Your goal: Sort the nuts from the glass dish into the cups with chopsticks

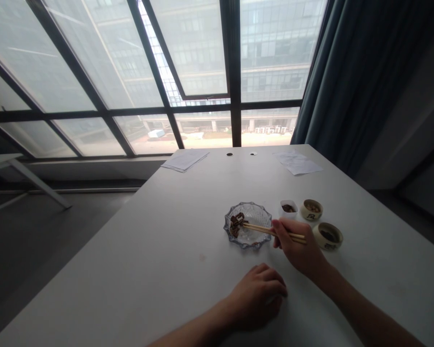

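My right hand [292,246] grips a pair of wooden chopsticks [256,228], which slant left over a clear scalloped glass plate [255,245]. Their tips touch dark brown, strip-like pieces [236,223] heaped on the plate's left side; whether they pinch one I cannot tell. My left hand [258,294] rests on the table in front of the plate, its fingers curled in loosely with nothing visible in them. Close to my right hand are a small white cup [288,215] with dark contents, a cream bowl [305,213] of light brown pieces, and another cream bowl [337,242] with dark contents.
The white table [159,250] reaches to the windows. Paper sheets [185,160] lie at its far left and a crumpled sheet [297,162] at its far right. Two round holes sit near the far edge. A dark blue curtain [332,86] hangs to the right.
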The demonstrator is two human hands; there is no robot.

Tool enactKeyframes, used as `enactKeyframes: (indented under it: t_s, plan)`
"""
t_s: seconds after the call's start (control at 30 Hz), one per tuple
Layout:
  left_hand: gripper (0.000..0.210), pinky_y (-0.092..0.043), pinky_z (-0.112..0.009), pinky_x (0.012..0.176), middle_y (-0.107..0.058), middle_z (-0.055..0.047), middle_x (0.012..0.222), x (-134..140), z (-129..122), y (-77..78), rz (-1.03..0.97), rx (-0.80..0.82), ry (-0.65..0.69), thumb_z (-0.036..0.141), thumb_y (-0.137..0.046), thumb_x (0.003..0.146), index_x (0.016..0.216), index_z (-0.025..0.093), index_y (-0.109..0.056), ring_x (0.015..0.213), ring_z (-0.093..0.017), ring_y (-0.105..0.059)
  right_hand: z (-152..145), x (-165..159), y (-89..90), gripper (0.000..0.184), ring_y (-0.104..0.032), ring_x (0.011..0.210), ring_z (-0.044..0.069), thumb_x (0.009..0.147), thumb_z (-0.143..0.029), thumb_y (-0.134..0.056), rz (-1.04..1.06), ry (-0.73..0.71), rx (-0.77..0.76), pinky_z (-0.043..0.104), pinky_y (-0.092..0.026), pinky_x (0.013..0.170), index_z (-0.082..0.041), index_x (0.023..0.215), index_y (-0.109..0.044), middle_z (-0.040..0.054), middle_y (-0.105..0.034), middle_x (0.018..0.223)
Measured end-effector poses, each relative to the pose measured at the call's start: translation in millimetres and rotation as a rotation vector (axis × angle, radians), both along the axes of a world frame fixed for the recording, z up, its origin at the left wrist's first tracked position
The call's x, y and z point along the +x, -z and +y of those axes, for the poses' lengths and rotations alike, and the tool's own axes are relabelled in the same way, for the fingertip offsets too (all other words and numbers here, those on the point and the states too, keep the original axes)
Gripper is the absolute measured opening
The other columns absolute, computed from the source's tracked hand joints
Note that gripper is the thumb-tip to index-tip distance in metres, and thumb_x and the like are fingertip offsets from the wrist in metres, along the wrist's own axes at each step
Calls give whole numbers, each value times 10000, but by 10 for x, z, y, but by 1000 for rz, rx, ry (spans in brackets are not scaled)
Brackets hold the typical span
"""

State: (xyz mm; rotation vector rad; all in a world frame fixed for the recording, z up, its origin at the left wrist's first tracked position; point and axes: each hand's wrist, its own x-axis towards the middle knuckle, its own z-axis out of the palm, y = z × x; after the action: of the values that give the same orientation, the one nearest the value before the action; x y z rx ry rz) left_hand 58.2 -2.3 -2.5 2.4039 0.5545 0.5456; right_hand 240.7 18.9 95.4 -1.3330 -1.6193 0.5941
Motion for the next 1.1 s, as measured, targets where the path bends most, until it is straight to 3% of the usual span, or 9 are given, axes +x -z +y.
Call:
enactKeyframes:
  t_s: [0.27, 0.57, 0.87, 1.1]
  plan:
    - [231, -486, -303, 1033, -742, -17, 1165, -3, 4, -3, -9, 5, -4, 103, -694, 884, 1071, 239, -713, 1076, -206, -616, 6, 42, -67, 531, -586, 540, 153, 1082, -560, -505, 36, 15, 24, 267, -459, 552, -213, 701, -637, 16, -643, 587]
    - [237, -487, -313, 1035, -748, -19, 1146, -7, -13, 2, -39, -6, -11, 90, -689, 875, 1058, 239, -715, 1067, -211, -624, 33, 66, 12, 481, -721, 639, 204, 1052, -587, -554, 58, -18, -58, 289, -550, 639, -219, 771, -684, 47, -761, 707]
    - [239, -493, -302, 1024, -747, -19, 1148, -1, -3, 5, -33, -10, -9, 89, -694, 871, 1053, 242, -713, 1071, -210, -619, 90, 25, 54, 501, -719, 631, 205, 1051, -574, -551, 26, -78, -92, 285, -538, 622, -221, 704, -631, 41, -747, 664]
    - [264, -489, -298, 1028, -744, -11, 1147, -2, -17, -4, -29, -5, -9, 76, -691, 857, 1059, 243, -708, 1068, -202, -619, 143, 15, 174, 551, -672, 567, 178, 1060, -614, -515, 78, -44, -59, 277, -511, 586, -217, 693, -624, 31, -708, 609]
